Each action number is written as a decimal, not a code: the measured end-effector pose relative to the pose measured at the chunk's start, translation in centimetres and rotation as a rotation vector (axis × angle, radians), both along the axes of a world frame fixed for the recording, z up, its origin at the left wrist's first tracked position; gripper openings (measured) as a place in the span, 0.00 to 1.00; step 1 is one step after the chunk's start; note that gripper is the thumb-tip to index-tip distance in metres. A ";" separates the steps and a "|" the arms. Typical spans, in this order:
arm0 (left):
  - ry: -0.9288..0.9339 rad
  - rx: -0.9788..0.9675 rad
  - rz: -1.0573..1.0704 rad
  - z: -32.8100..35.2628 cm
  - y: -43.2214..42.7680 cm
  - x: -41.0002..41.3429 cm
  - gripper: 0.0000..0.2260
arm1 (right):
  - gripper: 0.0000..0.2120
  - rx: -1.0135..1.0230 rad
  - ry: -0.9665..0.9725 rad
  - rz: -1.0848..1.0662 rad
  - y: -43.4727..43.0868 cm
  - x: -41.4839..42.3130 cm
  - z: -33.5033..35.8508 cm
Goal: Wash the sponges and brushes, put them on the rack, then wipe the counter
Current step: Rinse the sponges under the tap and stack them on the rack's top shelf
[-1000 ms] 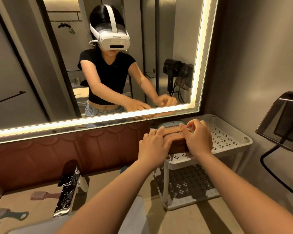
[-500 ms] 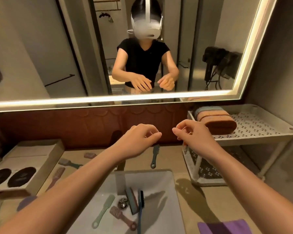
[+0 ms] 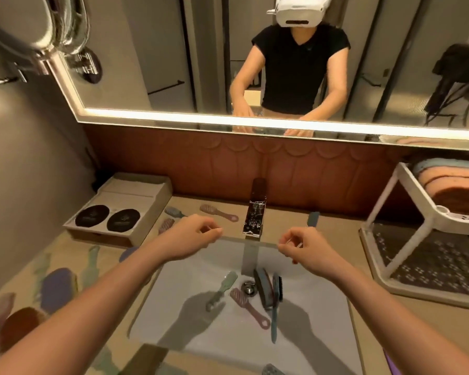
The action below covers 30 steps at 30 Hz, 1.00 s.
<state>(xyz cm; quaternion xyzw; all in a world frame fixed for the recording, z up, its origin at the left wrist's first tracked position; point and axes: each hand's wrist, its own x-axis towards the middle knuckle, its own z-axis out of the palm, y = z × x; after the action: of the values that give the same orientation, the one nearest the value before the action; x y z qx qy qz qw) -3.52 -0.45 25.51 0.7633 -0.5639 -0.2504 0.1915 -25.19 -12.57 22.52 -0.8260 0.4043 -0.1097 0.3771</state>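
My left hand [image 3: 194,236] and my right hand [image 3: 301,250] hover above the white sink [image 3: 322,334], fingers loosely curled, holding nothing. In the sink lie a green brush [image 3: 222,289], a pink brush [image 3: 248,307], a dark brush [image 3: 263,290] and a blue brush [image 3: 276,301] around the drain. Stacked sponges [image 3: 455,185] rest on the top shelf of the white rack [image 3: 385,207] at the right. More brushes lie on the counter: a pink one [image 3: 218,212] and a teal one [image 3: 313,219] behind the sink, several blurred ones at the left.
A chrome faucet [image 3: 255,212] stands behind the sink. A flat box with two dark discs [image 3: 119,212] sits at the back left. A purple cloth edge [image 3: 390,364] shows at the bottom right. The mirror above reflects a person with a headset.
Both hands let go of the sponges on the rack and drew back left over the sink. The view swung from the rack down to the sink.
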 end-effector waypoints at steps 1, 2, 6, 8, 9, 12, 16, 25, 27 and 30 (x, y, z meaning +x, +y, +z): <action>0.012 0.018 0.023 -0.7 0.3 0.9 0.09 | 0.05 0.021 0.029 0.005 0.0 0.5 -0.6; 0.021 0.033 0.044 -1.3 0.6 1.8 0.10 | 0.05 0.031 0.053 0.013 0.0 1.0 -1.2; 0.074 0.050 0.116 -4.5 1.2 5.5 0.10 | 0.05 0.078 0.144 0.022 -0.1 3.3 -3.8; 0.082 0.056 0.156 -5.9 1.3 6.6 0.10 | 0.05 0.101 0.181 0.012 -0.3 4.0 -5.2; 0.074 0.064 0.180 -6.8 1.3 7.4 0.10 | 0.06 0.117 0.202 0.004 -0.5 4.3 -5.8; 0.026 0.113 0.308 -9.9 1.4 9.6 0.14 | 0.08 0.126 0.280 -0.005 -1.2 5.6 -8.3; -0.161 0.219 0.529 -13.5 2.5 11.3 0.23 | 0.11 0.151 0.394 -0.015 -1.5 7.1 -12.0; -0.220 0.217 0.720 -19.1 4.3 13.4 0.31 | 0.12 0.092 0.588 0.026 -1.9 8.9 -17.7; -0.209 0.212 0.713 -20.0 4.5 13.2 0.33 | 0.20 0.100 0.598 0.024 -2.1 9.1 -18.5; -0.222 0.201 0.708 -21.3 4.6 13.4 0.33 | 0.23 0.126 0.626 0.049 -2.7 9.8 -20.2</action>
<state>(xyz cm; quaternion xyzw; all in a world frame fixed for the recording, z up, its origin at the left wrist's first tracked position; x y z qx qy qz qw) 9.88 4.10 4.21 0.9482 -0.2553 -0.1388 0.1282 -15.44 -15.26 2.31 -0.8040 0.4869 0.1842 0.2875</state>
